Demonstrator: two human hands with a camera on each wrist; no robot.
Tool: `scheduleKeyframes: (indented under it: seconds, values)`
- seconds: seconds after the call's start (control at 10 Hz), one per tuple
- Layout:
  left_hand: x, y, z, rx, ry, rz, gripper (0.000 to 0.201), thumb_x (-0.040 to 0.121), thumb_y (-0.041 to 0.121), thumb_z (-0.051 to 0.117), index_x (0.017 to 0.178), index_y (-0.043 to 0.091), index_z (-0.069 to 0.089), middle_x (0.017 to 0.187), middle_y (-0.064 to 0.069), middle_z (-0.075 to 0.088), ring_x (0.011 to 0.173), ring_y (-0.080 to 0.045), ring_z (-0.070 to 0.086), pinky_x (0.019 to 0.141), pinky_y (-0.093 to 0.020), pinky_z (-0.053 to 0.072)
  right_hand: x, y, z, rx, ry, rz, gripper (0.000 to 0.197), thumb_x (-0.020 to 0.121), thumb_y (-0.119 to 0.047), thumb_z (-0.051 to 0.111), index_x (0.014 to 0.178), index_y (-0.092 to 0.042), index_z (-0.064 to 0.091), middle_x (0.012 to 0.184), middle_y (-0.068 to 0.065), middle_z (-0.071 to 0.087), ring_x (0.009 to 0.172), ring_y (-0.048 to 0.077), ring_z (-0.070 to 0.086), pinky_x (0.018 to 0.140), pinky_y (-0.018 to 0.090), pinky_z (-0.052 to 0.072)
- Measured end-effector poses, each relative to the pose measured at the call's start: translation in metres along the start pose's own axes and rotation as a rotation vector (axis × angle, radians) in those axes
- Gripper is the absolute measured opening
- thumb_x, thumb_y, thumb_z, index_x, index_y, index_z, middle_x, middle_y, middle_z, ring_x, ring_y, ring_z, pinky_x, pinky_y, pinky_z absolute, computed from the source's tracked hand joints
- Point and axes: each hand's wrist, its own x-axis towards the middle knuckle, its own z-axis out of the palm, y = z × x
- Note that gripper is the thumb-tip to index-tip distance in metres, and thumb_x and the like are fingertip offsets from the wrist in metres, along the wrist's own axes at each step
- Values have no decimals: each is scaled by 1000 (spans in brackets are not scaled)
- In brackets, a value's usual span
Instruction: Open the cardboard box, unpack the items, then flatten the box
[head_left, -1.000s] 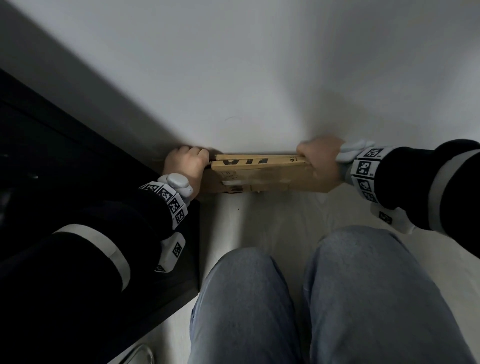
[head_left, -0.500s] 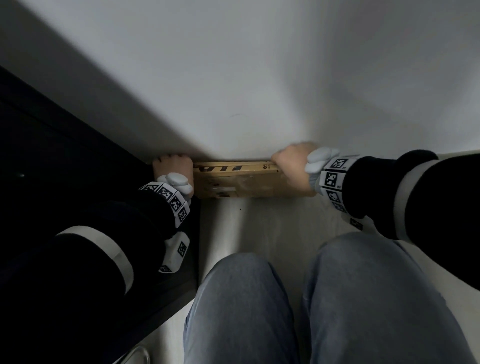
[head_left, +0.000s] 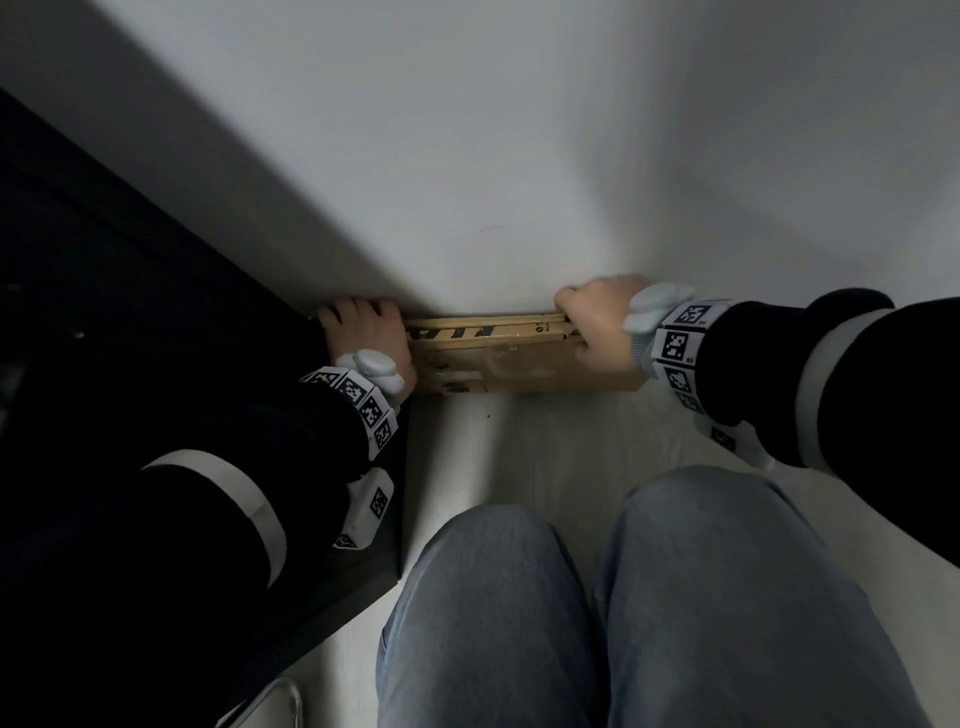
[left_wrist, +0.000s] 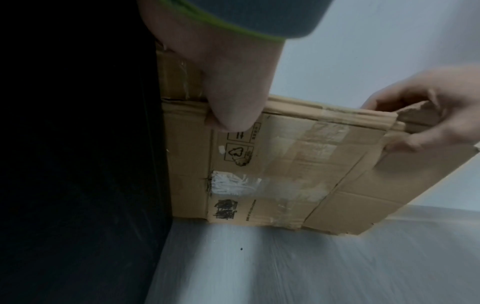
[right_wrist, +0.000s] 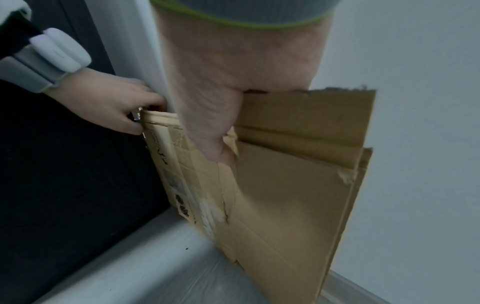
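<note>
**Flattened box stood on edge against the wall**

From the head view, the flattened brown cardboard box (head_left: 519, 358) stands upright on the pale floor (head_left: 545, 447), against the white wall (head_left: 519, 156) and beside the dark cabinet (head_left: 130, 312). The left hand (head_left: 366, 338) grasps its left top corner and the right hand (head_left: 597, 327) grasps the right end. I'd say the job is nearly done: ease it flush to the wall and let go of both ends together, so it doesn't slide out. The unpacked items are nowhere in view.

In the left wrist view, the thumb pinches the top edge, with tape remnants and printed symbols below. Whether the lower right corner touches the floor is unclear.

In the right wrist view, the thumb presses the front while the fingers are hidden behind the layers. The back panel stands higher and looks loose; squeeze the layers together.
</note>
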Motion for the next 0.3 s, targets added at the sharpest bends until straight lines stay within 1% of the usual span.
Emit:
scheduleKeyframes:
  seconds: [0.1,0.2,0.3]
  values:
    - [-12,-3,-15,-34,59,76,52,65,28,71,111,11,53,114,-20,55,107,-37,49,92,-44,39,-2,7,-11,-8,-50,-9,26,72,-31,57,95,-23,48,78,-1,58,64,22,59,60,36,58]
    - [-23,-8,-30,-80,82,188,43,66,21,69,105,11,52,111,-17,51,103,-36,48,84,-42,40,-10,11,-18,3,-90,-21,31,74,-35,59,99,-22,48,83,0,58,66,23,60,59,33,56]
    - [-30,-14,-53,-121,72,227,37,70,21,67,103,11,54,110,-16,52,102,-36,49,83,-41,41,-26,13,-36,40,-81,-41,33,75,-39,59,101,-21,48,89,1,59,72,25,60,58,31,50]
